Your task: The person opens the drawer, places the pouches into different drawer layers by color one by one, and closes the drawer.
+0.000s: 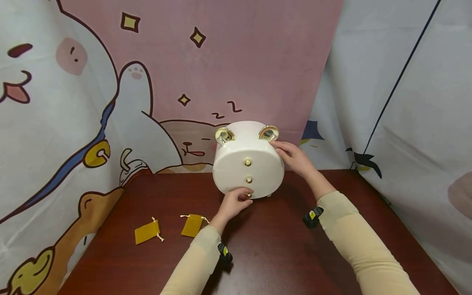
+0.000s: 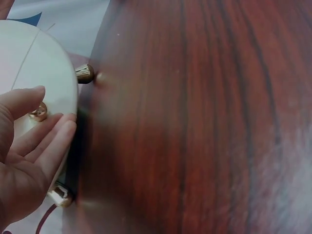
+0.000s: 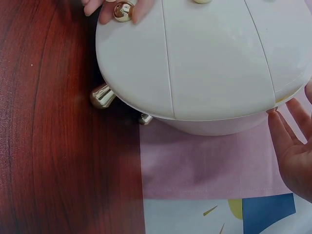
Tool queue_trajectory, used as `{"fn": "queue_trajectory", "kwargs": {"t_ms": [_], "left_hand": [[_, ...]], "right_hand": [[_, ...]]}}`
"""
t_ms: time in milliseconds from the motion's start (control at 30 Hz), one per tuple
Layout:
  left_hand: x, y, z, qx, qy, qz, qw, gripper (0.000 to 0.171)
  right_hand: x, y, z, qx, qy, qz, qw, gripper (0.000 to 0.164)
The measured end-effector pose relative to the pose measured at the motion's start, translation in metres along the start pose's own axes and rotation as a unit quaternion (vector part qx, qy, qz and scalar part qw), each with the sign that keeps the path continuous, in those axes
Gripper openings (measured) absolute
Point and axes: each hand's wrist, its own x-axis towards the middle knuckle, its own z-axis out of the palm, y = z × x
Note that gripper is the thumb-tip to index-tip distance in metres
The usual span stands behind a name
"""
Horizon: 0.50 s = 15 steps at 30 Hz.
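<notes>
A white jewelry box (image 1: 230, 168) with a rounded front stands on the table, with gold ring-shaped ears on top and short gold feet. Drawer seams cross its front, each drawer bearing a gold knob (image 1: 248, 162). My left hand (image 1: 234, 203) is at the lowest drawer, pinching its gold knob (image 3: 123, 10) between thumb and fingers. Up at the box's right side, just below the right ear (image 1: 268, 133), my right hand (image 1: 295, 159) touches the edge with fingers extended. The right wrist view has those fingertips along the top rim of the box.
Two small mustard drawstring pouches, one pouch (image 1: 146, 232) farther left and another pouch (image 1: 192, 225) near my left forearm, lie on the dark wooden table (image 1: 280, 254). A printed cartoon cloth (image 1: 239, 61) hangs right behind the box.
</notes>
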Motion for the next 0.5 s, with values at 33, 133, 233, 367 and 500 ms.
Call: {"fn": "queue_trajectory", "kwargs": {"t_ms": [33, 133, 233, 367, 500], "left_hand": [[0.0002, -0.0003, 0.0013, -0.004, 0.004, -0.004, 1.0000, 0.027], [0.0009, -0.0004, 0.0043, -0.010, 0.019, -0.013, 0.9997, 0.025], [0.0019, 0.0002, 0.0064, -0.018, 0.031, -0.025, 0.9991, 0.021], [0.0032, 0.0001, 0.0079, -0.044, 0.033, -0.052, 0.9972, 0.019], [0.0029, 0.0003, 0.0088, -0.064, 0.035, -0.061, 0.9954, 0.018]], "right_hand": [[0.0000, 0.0002, 0.0001, 0.000, 0.000, 0.000, 1.000, 0.043], [0.0000, 0.0005, 0.0001, 0.002, -0.001, -0.004, 1.000, 0.042], [0.0000, 0.0006, -0.0003, 0.005, 0.001, -0.007, 1.000, 0.042], [0.0001, 0.0009, -0.0003, 0.008, 0.003, -0.009, 1.000, 0.042], [0.0006, 0.0011, 0.0001, 0.004, 0.005, -0.004, 1.000, 0.042]]}}
